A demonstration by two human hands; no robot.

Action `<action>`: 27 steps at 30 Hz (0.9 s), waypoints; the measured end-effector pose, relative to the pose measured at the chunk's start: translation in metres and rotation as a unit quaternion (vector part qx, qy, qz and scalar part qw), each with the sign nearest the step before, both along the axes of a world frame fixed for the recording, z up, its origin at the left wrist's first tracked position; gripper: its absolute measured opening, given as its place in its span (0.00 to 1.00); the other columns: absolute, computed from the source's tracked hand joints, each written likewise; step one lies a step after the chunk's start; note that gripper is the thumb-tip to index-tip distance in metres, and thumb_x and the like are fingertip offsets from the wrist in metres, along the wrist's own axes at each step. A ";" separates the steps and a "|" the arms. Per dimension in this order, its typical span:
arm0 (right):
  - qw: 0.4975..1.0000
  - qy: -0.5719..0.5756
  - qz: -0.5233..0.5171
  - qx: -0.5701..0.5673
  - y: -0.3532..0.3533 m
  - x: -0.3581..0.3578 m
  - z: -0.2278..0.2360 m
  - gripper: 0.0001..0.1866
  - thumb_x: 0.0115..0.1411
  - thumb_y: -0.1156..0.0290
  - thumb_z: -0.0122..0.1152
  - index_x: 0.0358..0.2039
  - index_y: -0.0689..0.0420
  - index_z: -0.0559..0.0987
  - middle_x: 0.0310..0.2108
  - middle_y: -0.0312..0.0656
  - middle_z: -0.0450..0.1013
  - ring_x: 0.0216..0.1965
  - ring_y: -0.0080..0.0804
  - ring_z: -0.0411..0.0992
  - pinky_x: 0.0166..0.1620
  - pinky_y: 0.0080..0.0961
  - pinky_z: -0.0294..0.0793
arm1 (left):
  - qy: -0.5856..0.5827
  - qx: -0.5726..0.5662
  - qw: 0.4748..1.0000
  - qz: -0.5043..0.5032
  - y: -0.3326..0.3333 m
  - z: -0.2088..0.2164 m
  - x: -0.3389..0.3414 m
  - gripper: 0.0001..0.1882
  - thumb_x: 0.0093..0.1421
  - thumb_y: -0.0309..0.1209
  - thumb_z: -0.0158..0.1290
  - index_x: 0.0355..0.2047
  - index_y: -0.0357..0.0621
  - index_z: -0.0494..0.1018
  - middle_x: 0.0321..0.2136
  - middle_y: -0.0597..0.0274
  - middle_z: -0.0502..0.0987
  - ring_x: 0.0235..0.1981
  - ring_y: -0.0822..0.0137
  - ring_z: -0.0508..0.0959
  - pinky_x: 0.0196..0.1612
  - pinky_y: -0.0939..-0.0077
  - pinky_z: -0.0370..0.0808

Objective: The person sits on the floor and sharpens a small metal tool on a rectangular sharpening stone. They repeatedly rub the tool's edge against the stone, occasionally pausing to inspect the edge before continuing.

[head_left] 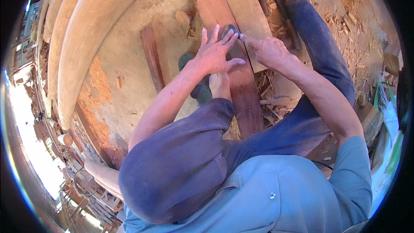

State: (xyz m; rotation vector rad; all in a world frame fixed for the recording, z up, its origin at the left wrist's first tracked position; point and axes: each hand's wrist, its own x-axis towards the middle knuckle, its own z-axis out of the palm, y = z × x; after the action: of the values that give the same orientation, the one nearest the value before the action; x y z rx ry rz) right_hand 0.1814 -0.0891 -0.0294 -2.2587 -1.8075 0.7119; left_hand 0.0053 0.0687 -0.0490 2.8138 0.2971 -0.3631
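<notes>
A reddish-brown plank (243, 90) lies lengthwise in front of me, beside a paler board (248, 11). Over the plank, my left hand (214, 56) is spread, its fingers stretched and some fingertips resting at a small dark, rounded piece (230, 29) whose kind I cannot make out. My right hand (271, 53) comes in from the right with its fingers curled and index finger pointing at that piece's right edge. Whatever the right fingers pinch, if anything, is too small or hidden to name. My bare foot (220, 85) rests by the plank, under the left hand.
Large curved pale timbers (84, 30) stand along the left. A short reddish wood block (152, 56) and a dark sandal (200, 92) lie left of the plank. Shavings and wood scraps (276, 103) litter the ground. A white-and-green sack (390, 116) sits at the far right.
</notes>
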 end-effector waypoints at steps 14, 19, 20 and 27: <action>1.000 -0.010 0.004 0.007 0.004 -0.006 -0.008 0.34 0.58 0.74 0.53 0.66 0.41 0.65 0.26 0.53 0.78 0.29 0.52 0.80 0.31 0.46 0.80 | 0.050 -0.017 0.999 -0.011 -0.003 0.020 0.003 0.52 0.57 0.68 0.48 0.71 0.46 0.51 0.71 0.54 0.53 0.73 0.37 0.41 0.68 0.26 0.34; 0.994 0.007 0.034 -0.103 -0.064 -0.034 0.010 0.35 0.58 0.73 0.54 0.67 0.39 0.63 0.26 0.53 0.78 0.29 0.53 0.80 0.32 0.49 0.80 | 0.052 -0.082 0.994 -0.047 -0.058 0.019 -0.034 0.52 0.57 0.68 0.49 0.70 0.45 0.55 0.70 0.53 0.55 0.73 0.38 0.42 0.67 0.25 0.36; 0.991 0.005 0.037 -0.131 -0.071 -0.037 0.014 0.35 0.58 0.73 0.54 0.67 0.39 0.63 0.26 0.53 0.78 0.29 0.53 0.80 0.32 0.50 0.80 | 0.059 -0.109 0.991 -0.053 -0.064 0.020 -0.035 0.51 0.56 0.68 0.49 0.70 0.45 0.55 0.70 0.53 0.55 0.73 0.38 0.42 0.67 0.25 0.36; 1.000 0.012 -0.008 0.026 0.013 -0.004 -0.004 0.31 0.59 0.74 0.53 0.64 0.41 0.67 0.27 0.53 0.79 0.30 0.58 0.79 0.33 0.51 0.79 | 0.032 -0.015 0.999 0.005 0.008 0.016 0.008 0.51 0.58 0.68 0.47 0.70 0.45 0.54 0.71 0.53 0.54 0.73 0.38 0.43 0.67 0.24 0.38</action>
State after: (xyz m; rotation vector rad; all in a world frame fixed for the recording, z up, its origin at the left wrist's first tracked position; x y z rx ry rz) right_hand 0.1772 -0.0760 -0.0332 -2.2204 -1.7738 0.6780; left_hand 0.0131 0.0764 -0.0328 2.7748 0.3179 -0.4516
